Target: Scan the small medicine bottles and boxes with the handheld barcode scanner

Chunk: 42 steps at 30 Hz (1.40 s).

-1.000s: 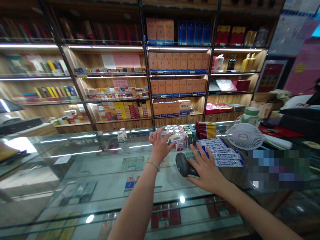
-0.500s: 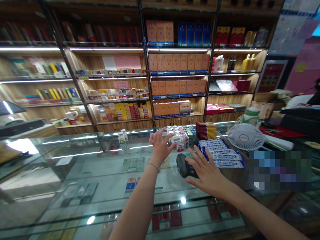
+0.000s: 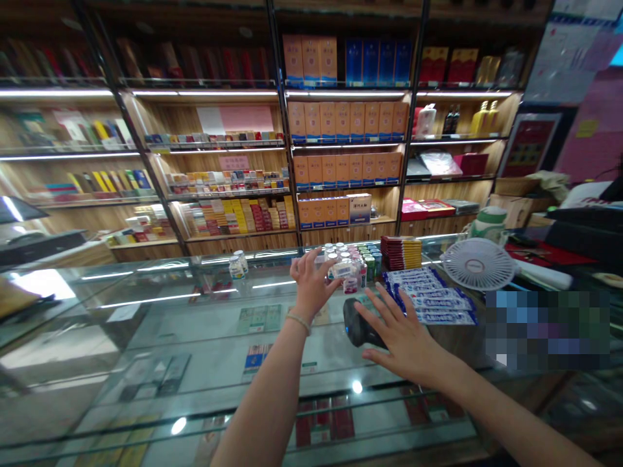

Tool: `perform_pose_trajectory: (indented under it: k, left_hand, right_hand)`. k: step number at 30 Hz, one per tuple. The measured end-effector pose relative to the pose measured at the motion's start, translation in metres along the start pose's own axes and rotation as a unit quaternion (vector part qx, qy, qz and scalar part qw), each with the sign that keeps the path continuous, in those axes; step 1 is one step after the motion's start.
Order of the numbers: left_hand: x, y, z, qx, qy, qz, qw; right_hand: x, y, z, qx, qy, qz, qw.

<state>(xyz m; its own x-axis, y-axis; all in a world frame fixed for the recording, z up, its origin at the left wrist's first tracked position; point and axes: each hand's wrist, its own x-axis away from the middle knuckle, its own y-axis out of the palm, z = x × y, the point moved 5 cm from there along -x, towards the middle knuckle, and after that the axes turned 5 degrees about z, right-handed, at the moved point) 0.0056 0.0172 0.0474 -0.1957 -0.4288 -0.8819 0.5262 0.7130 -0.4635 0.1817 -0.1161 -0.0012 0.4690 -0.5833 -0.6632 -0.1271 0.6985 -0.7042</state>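
Observation:
My left hand (image 3: 311, 283) reaches over the glass counter (image 3: 195, 324) with fingers spread. Its fingertips are at a cluster of small white bottles (image 3: 343, 263); I cannot see whether they touch one. My right hand (image 3: 400, 333) hovers open, fingers apart, just right of a black barcode scanner (image 3: 354, 322) that lies on the counter. The palm partly hides the scanner's handle. Neither hand holds anything.
Blue-and-white packets (image 3: 431, 297) lie in rows right of the scanner, beside a red and yellow stack of packs (image 3: 400, 252) and a small white fan (image 3: 477, 264). Two more small bottles (image 3: 238, 264) stand to the left. Shelves of boxed goods (image 3: 348, 123) fill the wall behind.
My right hand has lifted slightly off the scanner and spread its fingers. My left hand stays at the small bottles, barely moved.

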Motion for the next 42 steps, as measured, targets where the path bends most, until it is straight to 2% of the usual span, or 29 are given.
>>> perform_pose_trajectory:
  k: [5,8,12,19,22,28,34,38,42]
  left_hand:
    - [0.001,0.002,-0.001,0.002,-0.001,0.006,1.0]
    - [0.001,0.002,-0.001,0.0,0.001,0.009,1.0]
    - [0.0,0.0,-0.001,-0.005,0.0,0.018,1.0]
    - [0.0,-0.005,-0.006,-0.017,-0.028,0.021,0.999]
    - [0.0,-0.006,-0.008,-0.023,-0.038,0.018,0.999]
    - [-0.001,-0.003,-0.01,-0.034,-0.041,0.012,0.999]
    - [-0.002,0.001,0.001,-0.035,-0.012,0.005,0.999]
    - [-0.005,0.001,0.013,-0.035,-0.001,-0.006,0.999]
    - [-0.006,0.001,0.023,-0.045,0.019,-0.028,0.998]
  right_hand:
    - [-0.018,-0.008,0.015,-0.007,0.019,-0.009,1.0]
    - [-0.044,-0.009,0.042,-0.002,0.081,0.009,0.997]
    - [-0.077,0.005,0.076,0.003,0.142,0.054,0.988]
    - [-0.104,0.032,0.093,-0.047,0.098,0.073,0.991]
    - [-0.109,0.038,0.095,-0.065,0.085,0.084,0.991]
    - [-0.11,0.046,0.096,-0.102,0.106,0.117,0.982]
    - [-0.099,0.052,0.108,-0.141,0.135,0.12,0.973]
    - [-0.093,0.045,0.115,-0.16,0.141,0.13,0.968]
    - [-0.091,0.029,0.111,-0.141,0.115,0.147,0.972]
